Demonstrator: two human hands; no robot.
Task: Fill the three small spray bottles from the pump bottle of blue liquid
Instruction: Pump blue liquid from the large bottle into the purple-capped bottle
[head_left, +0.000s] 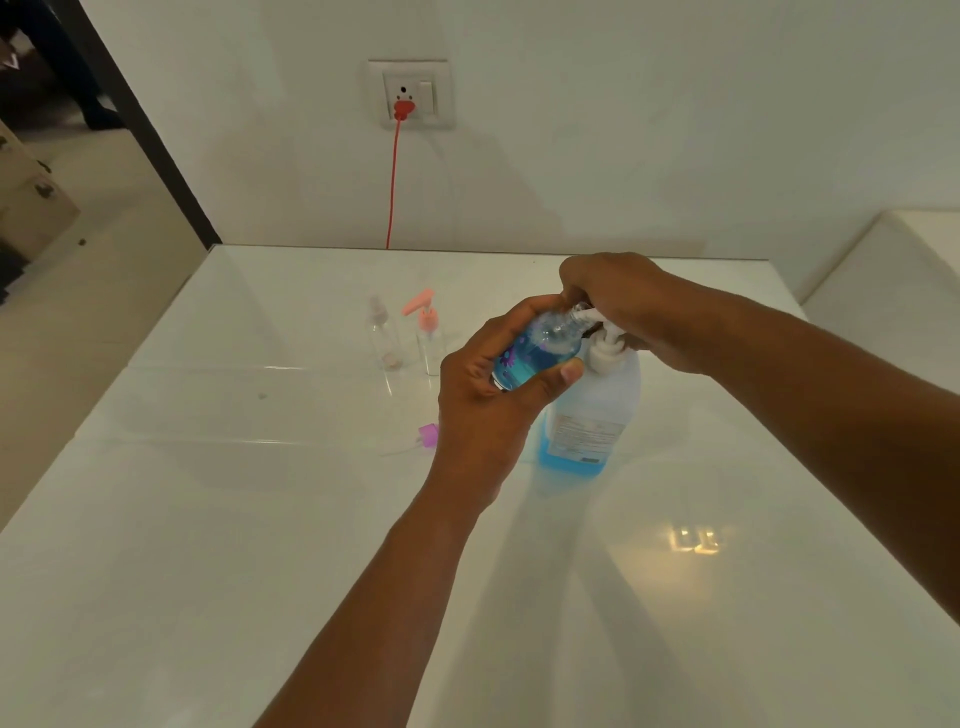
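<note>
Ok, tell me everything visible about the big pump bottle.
The pump bottle stands upright on the white table. Its translucent plastic body holds blue liquid only near the base, under a pale label. The right hand rests over its white pump head, whose spout meets the small bottle gripped by the left hand.

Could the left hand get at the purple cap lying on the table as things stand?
Probably not yet: the left hand grips the small blue-filled bottle at the pump spout. The purple cap lies unobstructed beside the wrist.
</note>
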